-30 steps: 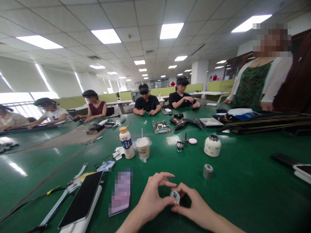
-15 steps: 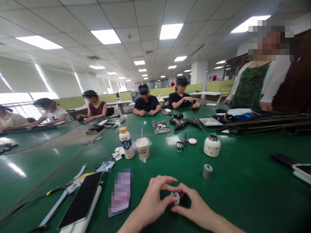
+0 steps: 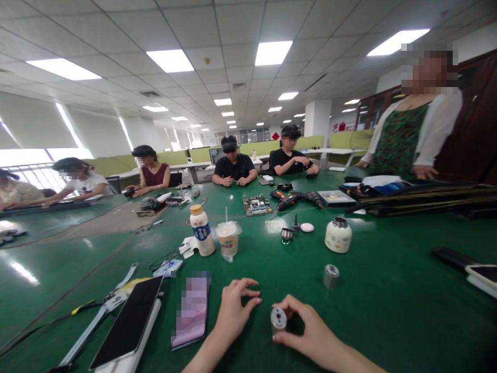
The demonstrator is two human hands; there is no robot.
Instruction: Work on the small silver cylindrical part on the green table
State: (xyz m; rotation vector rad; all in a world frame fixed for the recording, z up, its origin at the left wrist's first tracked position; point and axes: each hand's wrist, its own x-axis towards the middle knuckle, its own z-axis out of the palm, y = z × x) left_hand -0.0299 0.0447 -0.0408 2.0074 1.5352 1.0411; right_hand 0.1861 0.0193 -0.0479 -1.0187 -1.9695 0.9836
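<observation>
A small silvery metal cylinder (image 3: 278, 319), with dark holes in its pale top face, stands upright near the front of the table. My right hand (image 3: 305, 324) grips its side between thumb and fingers. To the left, my left hand (image 3: 236, 305) hovers apart from it, thumb and fingers spread with nothing between them. A similar metal cylinder (image 3: 331, 276) stands on the table beyond my right hand. Farther back is a cream round jar (image 3: 338, 235) with faces drawn on it and an open metal neck. What lies under the gripped cylinder cannot be made out.
Left of my hands lie a purple-screened phone (image 3: 192, 313) and a black tablet (image 3: 128, 321). A milk bottle (image 3: 202, 233) and a plastic-wrapped cup (image 3: 227, 241) stand ahead. Farther off are a circuit board (image 3: 257, 204), power drills (image 3: 291, 199) and several people seated round the green table (image 3: 388, 290).
My left hand has let go of the metal cylinder and drawn back to the left, fingers apart. The right hand keeps its grip, and the cylinder's top is now uncovered.
</observation>
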